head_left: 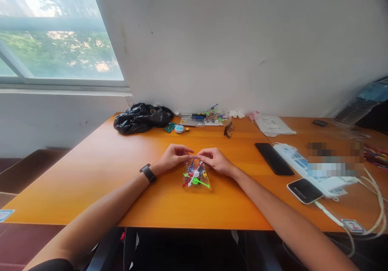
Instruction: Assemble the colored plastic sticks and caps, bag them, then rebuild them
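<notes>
Between my hands is a small clear plastic bag of colourful plastic pieces, among them white, red, green and blue arrow-shaped parts like clock hands. My left hand pinches the bag's top edge from the left, thumb against fingers. Close beside it, my right hand pinches the same edge from the right. The bag hangs or leans toward me from the fingertips, just over the wooden table. Whether its mouth is sealed I cannot tell. A dark watch is on my left wrist.
Along the wall lie a black plastic bag, a small round container, packets of colourful parts and eyeglasses. To the right are a black phone, a white power strip, a second device and white cables.
</notes>
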A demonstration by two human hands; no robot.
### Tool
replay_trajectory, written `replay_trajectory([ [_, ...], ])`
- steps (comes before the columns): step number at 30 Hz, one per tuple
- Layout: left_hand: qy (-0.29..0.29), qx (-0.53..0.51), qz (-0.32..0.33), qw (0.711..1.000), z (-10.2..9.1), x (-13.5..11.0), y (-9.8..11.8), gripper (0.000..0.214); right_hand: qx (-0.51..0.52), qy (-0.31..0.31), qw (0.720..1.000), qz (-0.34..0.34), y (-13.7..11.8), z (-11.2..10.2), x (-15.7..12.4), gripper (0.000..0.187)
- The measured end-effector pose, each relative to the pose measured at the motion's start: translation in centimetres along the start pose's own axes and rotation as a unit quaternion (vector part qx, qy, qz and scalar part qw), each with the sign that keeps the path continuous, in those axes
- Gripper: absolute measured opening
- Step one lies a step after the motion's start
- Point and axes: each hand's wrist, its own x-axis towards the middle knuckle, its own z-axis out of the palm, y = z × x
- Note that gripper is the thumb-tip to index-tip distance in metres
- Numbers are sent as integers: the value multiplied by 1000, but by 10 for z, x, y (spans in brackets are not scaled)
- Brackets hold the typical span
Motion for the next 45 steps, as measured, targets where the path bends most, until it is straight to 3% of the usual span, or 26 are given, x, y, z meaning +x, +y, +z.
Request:
replay_trajectory([
  [3,11,12,-8,1000,-10,6,-7,43,-3,2,1000,7,2,-6,2,43],
  [9,113,19,-17,993,-32,13,-8,46,-11,29,999,19,-3,-34,2,45],
  [14,133,1,-32,991,-34,13,-4,50,2,-78,995,69,-17,-48,-5,40],
  [15,133,-2,-34,991,-33,13,-4,50,16,-71,995,64,-20,-49,-5,39],
  [17,137,-5,-33,990,-31,14,-4,52,73,24,997,20,-25,-51,-2,37],
  [19,144,-5,-31,989,-29,15,-4,53,141,140,979,-37,-29,-53,3,40],
  [20,146,-3,-31,989,-29,15,-3,54,163,172,970,-52,-28,-54,4,42],
  [22,148,2,-31,988,-29,15,-3,55,160,168,972,-36,-24,-52,7,48],
  [25,134,18,-23,991,-28,14,-3,53,42,108,993,24,-10,-41,8,50],
  [27,111,48,-13,993,-28,14,-6,51,-73,69,995,1,-2,-30,6,43],
  [31,63,180,45,981,-25,12,-13,40,-250,47,964,-82,1,-19,1,30],
  [34,32,296,119,947,-19,9,-15,31,-346,46,928,-128,1,-22,-1,30],
  [39,-31,400,230,887,-9,3,-15,32,-427,42,897,-110,11,-26,-2,47],
  [45,-51,414,234,878,-9,5,-21,38,-471,1,877,-97,-4,2,-11,51],
])
